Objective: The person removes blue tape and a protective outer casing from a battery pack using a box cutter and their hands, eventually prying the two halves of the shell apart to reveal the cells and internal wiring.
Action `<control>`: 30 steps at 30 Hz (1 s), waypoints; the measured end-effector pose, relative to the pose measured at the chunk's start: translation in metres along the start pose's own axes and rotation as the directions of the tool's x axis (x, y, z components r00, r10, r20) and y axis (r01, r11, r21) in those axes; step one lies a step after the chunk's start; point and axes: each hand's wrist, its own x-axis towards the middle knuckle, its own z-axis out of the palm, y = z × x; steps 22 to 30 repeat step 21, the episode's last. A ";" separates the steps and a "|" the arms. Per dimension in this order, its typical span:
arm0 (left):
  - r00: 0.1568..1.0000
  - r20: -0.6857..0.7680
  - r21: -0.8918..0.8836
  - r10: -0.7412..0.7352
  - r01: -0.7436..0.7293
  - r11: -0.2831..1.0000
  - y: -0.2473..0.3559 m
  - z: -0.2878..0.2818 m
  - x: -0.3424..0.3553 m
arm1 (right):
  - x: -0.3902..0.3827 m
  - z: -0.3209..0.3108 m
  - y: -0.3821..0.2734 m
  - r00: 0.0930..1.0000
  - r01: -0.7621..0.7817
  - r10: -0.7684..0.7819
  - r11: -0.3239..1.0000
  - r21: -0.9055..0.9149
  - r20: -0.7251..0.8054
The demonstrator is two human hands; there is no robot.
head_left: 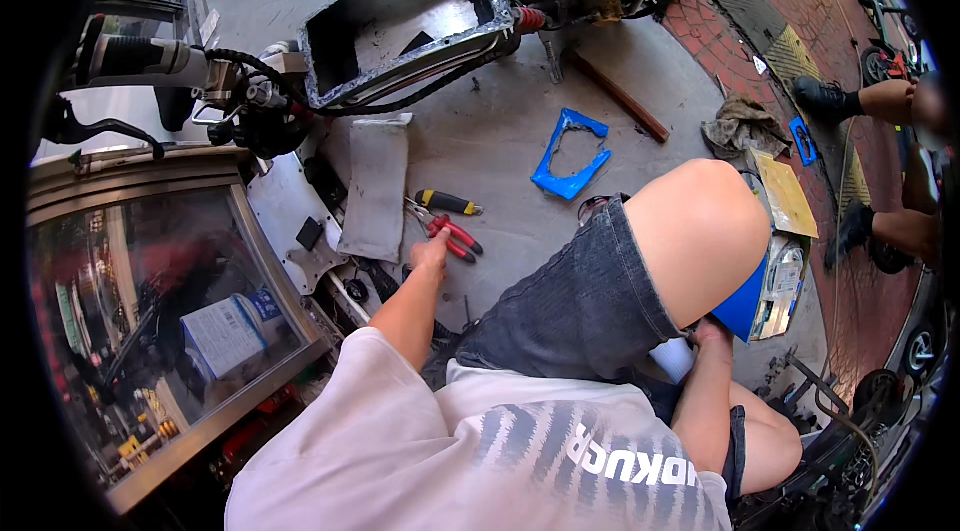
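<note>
My left hand [430,252] reaches down to the floor, its fingers closed on a red handle of the pliers [459,236]. A black and yellow utility knife [448,202] lies just beyond the pliers' jaws. Beside my raised knee, my right hand [711,334] is closed at the lower corner of a blue-wrapped pack [742,310], apparently a battery pack. Its fingertips are partly hidden. The pack's opened side shows a yellowish board and pale, shiny parts. A cut piece of blue wrap [570,181] with a ragged hole lies flat on the floor ahead.
A scooter frame with an open metal box [410,26] lies ahead, handlebar grip [135,57] to the left. Nearby are a grey pad [376,186], a brown bar [617,96] and a rag [745,126]. A glass cabinet [150,311] stands left; another person's legs [885,101] show right.
</note>
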 end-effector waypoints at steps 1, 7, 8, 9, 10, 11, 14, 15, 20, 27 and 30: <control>0.999 0.038 0.031 0.001 -0.002 1.000 0.001 0.003 0.006 | 0.009 -0.008 0.004 0.995 -0.006 0.004 1.000 -0.018 -0.101; 0.996 0.063 0.064 -0.065 0.061 0.996 0.008 0.019 0.023 | 0.028 -0.058 0.030 0.980 -0.196 0.184 0.885 -0.422 -0.070; 0.999 0.040 0.140 -0.001 -0.005 0.990 0.006 0.014 0.031 | -0.006 -0.033 0.039 0.983 -0.176 0.121 0.816 -0.550 -0.135; 0.971 -0.032 0.508 0.238 -0.190 0.840 0.015 0.004 0.039 | -0.020 -0.034 0.042 0.987 -0.146 0.083 0.825 -0.546 -0.138; 0.891 -0.122 0.611 0.437 -0.280 0.741 0.033 0.001 -0.014 | -0.029 -0.039 0.041 0.989 -0.107 0.034 0.836 -0.538 -0.144; 0.705 -0.046 0.712 0.708 -0.474 0.519 0.032 -0.003 -0.016 | -0.039 -0.037 0.040 0.992 -0.059 -0.016 0.817 -0.574 -0.124; 0.158 0.443 0.684 0.883 -0.696 -0.219 0.050 -0.001 0.002 | -0.055 -0.034 0.035 0.996 0.024 -0.073 0.777 -0.629 -0.051; 0.214 0.528 0.674 0.822 -0.694 -0.252 0.055 0.001 0.025 | -0.065 -0.032 0.036 0.995 0.067 -0.096 0.764 -0.642 -0.010; 0.342 0.728 0.609 0.594 -0.722 -0.330 0.105 0.004 0.032 | -0.122 -0.043 0.022 0.956 0.285 -0.250 0.667 -0.689 0.153; 0.424 0.707 0.637 0.565 -0.730 -0.249 0.121 0.008 0.023 | -0.135 -0.048 0.018 0.949 0.312 -0.258 0.681 -0.662 0.181; 0.424 0.707 0.637 0.565 -0.730 -0.249 0.121 0.008 0.023 | -0.135 -0.048 0.018 0.949 0.312 -0.258 0.681 -0.662 0.181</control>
